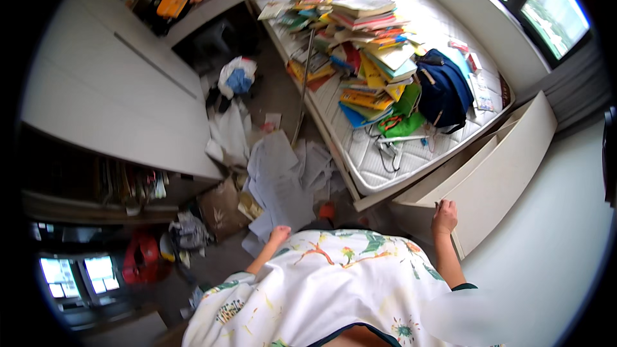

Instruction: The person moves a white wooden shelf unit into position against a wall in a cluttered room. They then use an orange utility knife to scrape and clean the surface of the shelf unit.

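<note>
My right hand (444,218) is closed over the near corner of a pale drawer (508,177), at its top edge. The drawer stands pulled out at the foot of the bed, its long front panel slanting away to the right. My left hand (279,235) hangs in a loose fist beside my shirt, above loose white papers (276,177) on the floor. I see nothing in it. Above the drawer lies a white mattress (376,170), with a dark blue backpack (443,90), a green bag (405,115) and a tall heap of books (379,45) on it.
Papers, a brown bag (222,207) and a white bag with blue cloth (237,78) litter the narrow floor. A metal pole (304,90) leans by the bed. Pale wardrobe doors (116,77) line the left, a wall (546,218) the right. Behind on the left is a red item (143,257).
</note>
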The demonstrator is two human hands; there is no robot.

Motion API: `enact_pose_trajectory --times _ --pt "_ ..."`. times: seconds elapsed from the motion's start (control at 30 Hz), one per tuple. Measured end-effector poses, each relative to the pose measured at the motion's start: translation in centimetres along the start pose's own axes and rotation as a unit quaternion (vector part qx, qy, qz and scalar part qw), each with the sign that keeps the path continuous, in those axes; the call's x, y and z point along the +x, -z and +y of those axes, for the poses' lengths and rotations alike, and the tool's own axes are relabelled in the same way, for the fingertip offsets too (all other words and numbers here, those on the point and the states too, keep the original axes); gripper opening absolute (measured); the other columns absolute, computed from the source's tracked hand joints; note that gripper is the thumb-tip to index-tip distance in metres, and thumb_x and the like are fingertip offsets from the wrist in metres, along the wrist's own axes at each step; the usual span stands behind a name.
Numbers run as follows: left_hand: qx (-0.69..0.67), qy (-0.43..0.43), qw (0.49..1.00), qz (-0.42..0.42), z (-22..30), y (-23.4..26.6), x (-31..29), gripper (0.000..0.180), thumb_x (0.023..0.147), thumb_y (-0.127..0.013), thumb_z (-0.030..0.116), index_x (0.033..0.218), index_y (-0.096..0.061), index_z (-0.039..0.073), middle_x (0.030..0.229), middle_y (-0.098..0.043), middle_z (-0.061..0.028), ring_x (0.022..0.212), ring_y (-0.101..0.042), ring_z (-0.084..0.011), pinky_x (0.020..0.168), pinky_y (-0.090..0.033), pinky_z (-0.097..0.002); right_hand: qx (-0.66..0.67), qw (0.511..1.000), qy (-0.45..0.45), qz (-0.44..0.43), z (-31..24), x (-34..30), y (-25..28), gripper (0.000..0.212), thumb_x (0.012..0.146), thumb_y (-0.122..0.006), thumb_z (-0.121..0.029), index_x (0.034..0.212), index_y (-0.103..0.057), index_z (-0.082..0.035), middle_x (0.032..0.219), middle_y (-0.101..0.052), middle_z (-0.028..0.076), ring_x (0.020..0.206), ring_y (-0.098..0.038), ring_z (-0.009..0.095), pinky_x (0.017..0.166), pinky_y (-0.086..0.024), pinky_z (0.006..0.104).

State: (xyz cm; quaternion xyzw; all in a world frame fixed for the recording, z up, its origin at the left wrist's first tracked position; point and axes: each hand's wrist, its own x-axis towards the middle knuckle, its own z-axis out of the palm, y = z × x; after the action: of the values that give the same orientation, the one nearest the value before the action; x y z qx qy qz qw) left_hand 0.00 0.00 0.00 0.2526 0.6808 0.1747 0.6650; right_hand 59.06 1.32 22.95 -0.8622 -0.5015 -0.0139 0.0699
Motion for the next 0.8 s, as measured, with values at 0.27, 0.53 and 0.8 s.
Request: enact_pose_trajectory --times 0.27,0.53,0.8 --pt "-0.040 0.010 0.995 0.087 -5.3 -0.4 -6.0 0.017 0.082 -0.067 0.020 0.089 -0.068 0.005 0.078 -0.066 -0.0036 0.070 -0.060 -0.0147 0.064 -0.050 -0.0309 -0.044 0.998 0.021 -0.029 0.2 0.1 0.5 0.015 0.084 -0.062 -0.018 0.095 -0.056 -0.010 0.097 -0.055 0.009 0.089 -0.058 0.030 0.071 -0.049 0.0413" --pt "0.084 0.006 0.987 0.140 -13.5 3.9 -3.1 0.022 0.081 -0.067 0.025 0.089 -0.072 0.004 0.084 -0.069 -0.0092 0.077 -0.064 -0.0164 0.071 -0.050 -0.0327 -0.076 0.996 0.004 -0.054 -0.3 0.3 -0.4 0.016 0.086 -0.061 -0.018 0.097 -0.054 -0.009 0.099 -0.055 0.012 0.090 -0.058 0.033 0.075 -0.048 0.0428" --pt "-0.167 0.056 0.972 0.155 2.1 6.9 -4.6 0.027 0.086 -0.064 0.029 0.105 -0.059 0.010 0.091 -0.062 -0.0007 0.079 -0.060 -0.0134 0.063 -0.045 -0.0304 -0.190 0.964 -0.034 -0.181 -2.0 3.7 0.5 0.014 0.082 -0.061 -0.010 0.094 -0.058 -0.003 0.102 -0.060 0.018 0.093 -0.061 0.037 0.076 -0.051 0.0448"
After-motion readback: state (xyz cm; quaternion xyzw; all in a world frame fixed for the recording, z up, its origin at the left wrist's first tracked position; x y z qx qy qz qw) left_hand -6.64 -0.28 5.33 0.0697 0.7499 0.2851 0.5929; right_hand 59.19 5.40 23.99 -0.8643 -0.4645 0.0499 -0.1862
